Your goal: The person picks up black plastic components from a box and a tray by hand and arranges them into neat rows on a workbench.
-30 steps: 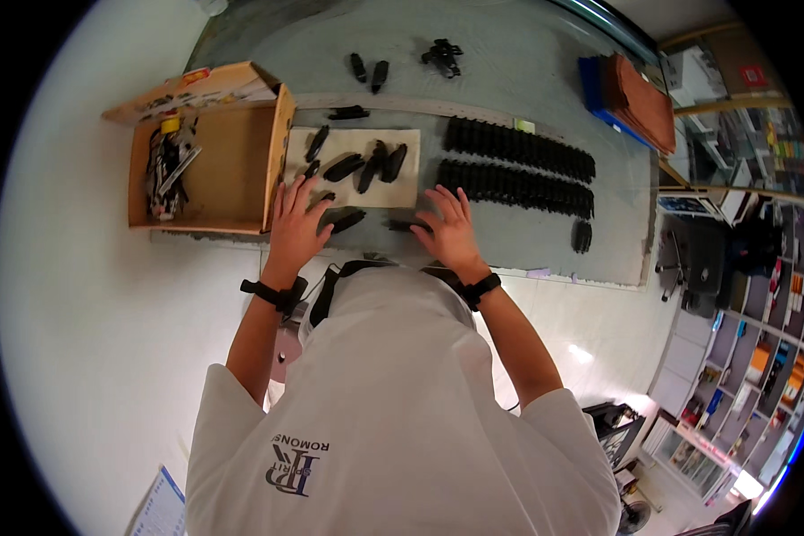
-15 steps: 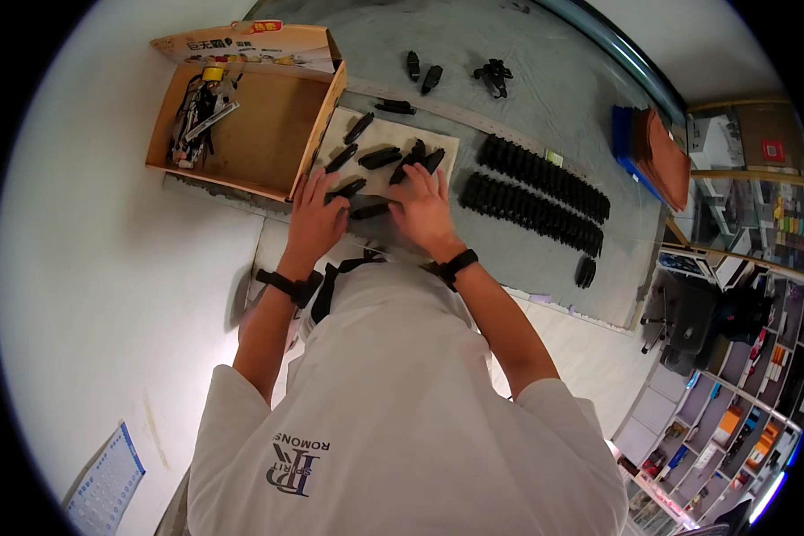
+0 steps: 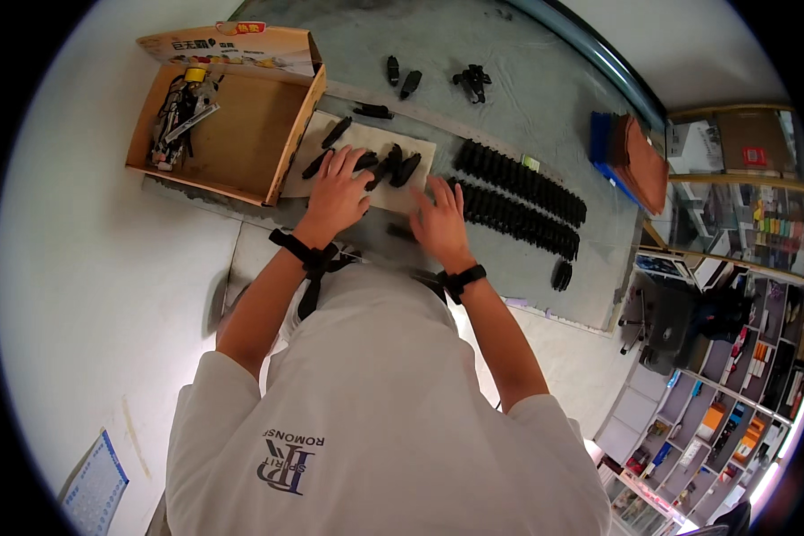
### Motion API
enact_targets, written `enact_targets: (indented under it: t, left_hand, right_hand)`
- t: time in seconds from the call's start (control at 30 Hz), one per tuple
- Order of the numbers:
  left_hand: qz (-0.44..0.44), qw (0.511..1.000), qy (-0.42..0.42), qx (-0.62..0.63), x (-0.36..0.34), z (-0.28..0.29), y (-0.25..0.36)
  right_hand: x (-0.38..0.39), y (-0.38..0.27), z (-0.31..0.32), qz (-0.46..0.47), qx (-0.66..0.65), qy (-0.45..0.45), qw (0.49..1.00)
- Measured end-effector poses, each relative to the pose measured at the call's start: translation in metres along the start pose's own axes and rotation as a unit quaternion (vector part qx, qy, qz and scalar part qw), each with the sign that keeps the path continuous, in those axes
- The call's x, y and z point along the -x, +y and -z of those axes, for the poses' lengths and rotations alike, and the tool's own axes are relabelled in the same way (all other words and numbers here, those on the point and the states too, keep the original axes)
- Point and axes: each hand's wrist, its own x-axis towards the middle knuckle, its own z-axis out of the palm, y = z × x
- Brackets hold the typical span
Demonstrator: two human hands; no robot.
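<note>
Several black oblong pieces of a kind I cannot make out lie on a pale board [image 3: 424, 154]. My left hand [image 3: 333, 198] reaches over this board, palm down with its fingers stretched out. Its fingertips are beside one black piece [image 3: 364, 161], partly covered by the hand. Just right of it a cluster of black pieces [image 3: 406, 170] lies at a slant. My right hand [image 3: 442, 230] is by the board's right edge, fingers apart, close to the left end of the lined-up rows. A blurred black piece [image 3: 400, 232] lies to the left of its palm.
Two tight rows of black pieces [image 3: 518, 214] run rightward, with a small group [image 3: 562, 275] below. Left of the board stands an open cardboard box [image 3: 275, 170] holding loose items. Farther back lie two black pieces [image 3: 410, 85] and a black clump [image 3: 473, 83]. Folders [image 3: 639, 161] stand right.
My left hand has moved right and farther over the board. The right hand has left the cluster and shifted right, toward the rows. The nearest black piece has slid right. The whole view has shifted slightly.
</note>
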Motion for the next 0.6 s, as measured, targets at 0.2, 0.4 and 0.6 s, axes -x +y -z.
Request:
enact_targets:
  t: [0.2, 0.4, 0.6]
  left_hand:
    - [0.005, 1.0, 0.011, -0.025, 0.02, 0.02, -0.01]
    - [0.029, 0.995, 0.076, -0.058, 0.049, 0.059, -0.02]
    - [0.096, 0.985, 0.117, -0.088, 0.063, 0.075, -0.042]
  right_hand:
    - [-0.032, 0.002, -0.01, 0.038, -0.026, -0.026, 0.999]
    - [-0.052, -0.014, -0.027, 0.057, 0.011, -0.035, 0.998]
    - [-0.063, -0.013, -0.033, 0.006, 0.028, -0.085, 0.996]
